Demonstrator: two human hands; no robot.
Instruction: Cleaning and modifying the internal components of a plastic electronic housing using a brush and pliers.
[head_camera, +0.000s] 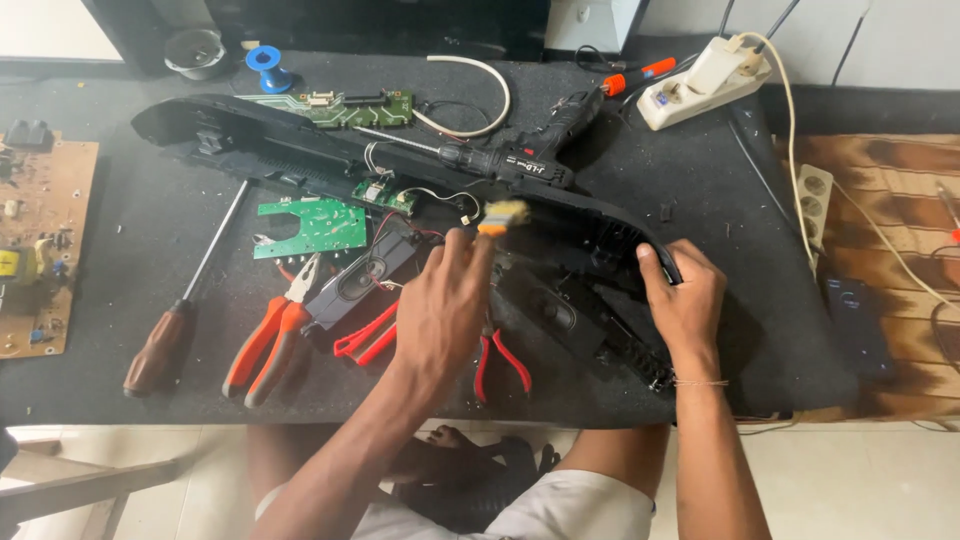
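Left hand fingers pinch a blurred small brush over the long black casing; right hand fingers clamp the casing's curved right end on the desk.

A long curved black plastic housing lies slantwise across the dark work table and blocks most of its middle. Behind the housing, a black cordless drill, a green circuit strip and a looped white cable crowd the way. In front of the housing, toward its left end, a green circuit board, orange-handled pliers, a brown-handled screwdriver and red-handled cutters lie close together, leaving only narrow gaps. Open tabletop shows to the right of the housing, up to a white power strip at the back. The left hand and right hand occupy the housing's right end.
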